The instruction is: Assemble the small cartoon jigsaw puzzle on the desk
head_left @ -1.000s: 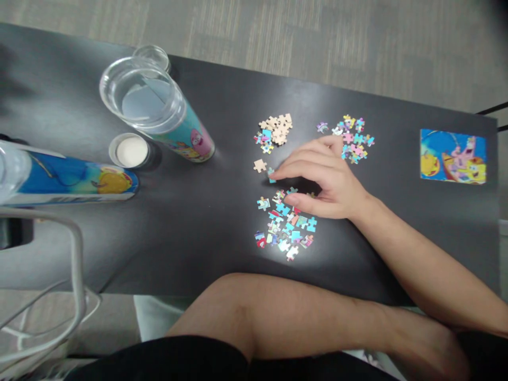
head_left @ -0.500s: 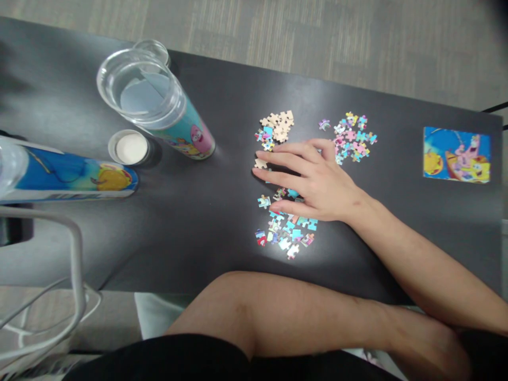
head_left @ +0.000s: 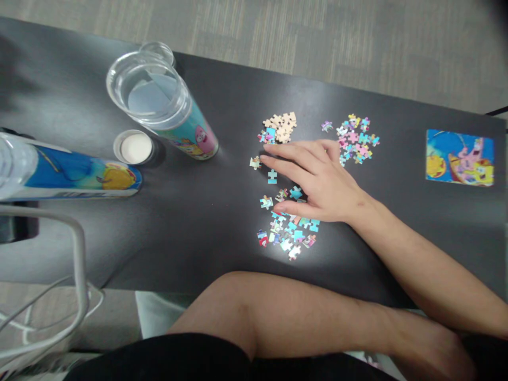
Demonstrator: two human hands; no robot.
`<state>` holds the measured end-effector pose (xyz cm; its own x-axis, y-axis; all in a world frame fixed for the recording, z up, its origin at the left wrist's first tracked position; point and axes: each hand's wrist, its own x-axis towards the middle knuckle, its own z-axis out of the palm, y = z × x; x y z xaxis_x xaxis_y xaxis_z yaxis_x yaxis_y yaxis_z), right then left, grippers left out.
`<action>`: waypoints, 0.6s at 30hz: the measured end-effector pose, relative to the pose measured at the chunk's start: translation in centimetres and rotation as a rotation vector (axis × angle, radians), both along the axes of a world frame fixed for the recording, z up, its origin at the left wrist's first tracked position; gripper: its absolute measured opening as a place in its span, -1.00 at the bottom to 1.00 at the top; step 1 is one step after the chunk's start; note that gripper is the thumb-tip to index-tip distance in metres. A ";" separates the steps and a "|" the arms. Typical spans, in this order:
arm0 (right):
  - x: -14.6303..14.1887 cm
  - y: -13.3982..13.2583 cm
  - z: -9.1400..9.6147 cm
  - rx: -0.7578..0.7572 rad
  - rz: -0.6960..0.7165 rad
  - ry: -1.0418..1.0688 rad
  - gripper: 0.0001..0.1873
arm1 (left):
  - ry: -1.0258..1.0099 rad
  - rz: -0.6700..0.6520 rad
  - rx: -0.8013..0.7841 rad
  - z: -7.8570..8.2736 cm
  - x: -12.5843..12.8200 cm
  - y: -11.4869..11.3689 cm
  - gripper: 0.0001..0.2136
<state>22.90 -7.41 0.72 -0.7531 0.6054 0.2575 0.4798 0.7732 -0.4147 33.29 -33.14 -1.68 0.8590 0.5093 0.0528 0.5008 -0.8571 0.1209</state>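
Right hand (head_left: 321, 185): lies palm down on the black table (head_left: 198, 211), fingers stretched out and slightly apart, pointing left. It grips nothing. The fingertips (head_left: 265, 149) end just beside a single loose piece (head_left: 255, 162); contact cannot be confirmed. A blue piece (head_left: 272, 177) lies alone just near of those fingers.

Near pile (head_left: 288, 227): mixed coloured pieces, partly under the thumb side of the hand (glare from overhead light falls on it).

Far pile (head_left: 281, 126): mostly tan, face-down pieces, just beyond the fingers. A coloured pile (head_left: 355, 138) lies to its right, beyond the knuckles.

Left hand (head_left: 432, 346): at the near right edge, tucked under the right forearm. It is blurred, so whether it is spread or closed cannot be determined.

Other items: a printed picture card (head_left: 459, 157) at far right; an upright clear tube (head_left: 162, 106) at far left, a white cap (head_left: 134, 147) beside it, and a second tube (head_left: 67, 174) lying on its side.
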 end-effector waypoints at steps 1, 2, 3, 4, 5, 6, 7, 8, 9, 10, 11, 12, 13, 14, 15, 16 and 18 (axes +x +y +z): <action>0.0 0.0 0.1 0.012 0.019 -0.019 -0.10 | -0.134 -0.218 0.043 -0.4 0.6 -0.5 -0.33; 0.0 0.0 0.2 0.017 0.040 -0.038 -0.11 | -0.275 -0.460 0.086 -0.8 1.2 -1.0 -0.30; 0.0 0.1 0.3 0.020 0.060 -0.046 -0.12 | -0.392 -0.673 0.115 -1.2 1.7 -1.6 -0.29; 0.1 0.1 0.4 0.021 0.082 -0.043 -0.14 | -0.452 -0.817 0.125 -1.7 2.3 -2.1 -0.29; 0.1 0.2 0.4 0.022 0.107 -0.026 -0.17 | -0.463 -0.903 0.118 -2.1 2.7 -2.6 -0.30; 0.2 0.3 0.3 0.025 0.133 0.003 -0.21 | -0.449 -0.945 0.106 -2.5 3.1 -3.1 -0.32; 0.4 0.4 0.3 0.032 0.161 0.043 -0.27 | -0.426 -0.964 0.101 -2.8 3.4 -3.4 -0.33; 0.5 0.5 0.2 0.036 0.196 0.080 -0.31 | -0.428 -0.968 0.109 -3.1 3.6 -3.8 -0.34; 0.7 0.7 0.2 0.036 0.234 0.111 -0.35 | -0.447 -0.959 0.133 -3.3 3.7 -4.0 -0.35; 0.8 0.8 0.1 0.033 0.272 0.143 -0.39 | -0.476 -0.944 0.163 -3.5 3.7 -4.1 -0.34; 0.9 0.9 0.1 0.029 0.298 0.175 -0.44 | -0.510 -0.921 0.194 -3.6 3.7 -4.1 -0.34; 1.0 0.9 0.1 0.024 0.307 0.205 -0.48 | -0.534 -0.891 0.218 -3.6 3.5 -4.1 -0.33; 1.0 0.9 0.2 0.022 0.291 0.232 -0.51 | -0.552 -0.861 0.235 -3.6 3.3 -4.0 -0.31; 1.0 0.9 0.2 0.024 0.252 0.247 -0.53 | -0.558 -0.831 0.243 -3.6 3.1 -3.9 -0.30; 1.0 0.9 0.3 0.033 0.202 0.253 -0.55 | -0.559 -0.804 0.248 -3.5 3.0 -3.8 -0.29; 1.0 0.8 0.4 0.042 0.153 0.247 -0.55 | -0.570 -0.782 0.256 -3.4 2.9 -3.7 -0.28; 1.0 0.8 0.4 0.044 0.125 0.234 -0.54 | -0.589 -0.742 0.271 -3.2 2.8 -3.6 -0.27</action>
<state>23.87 -6.64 1.15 -0.7383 0.4960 0.4571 0.2748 0.8401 -0.4677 36.08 -36.72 -4.93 0.7549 -0.2408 0.6101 -0.2525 -0.9652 -0.0685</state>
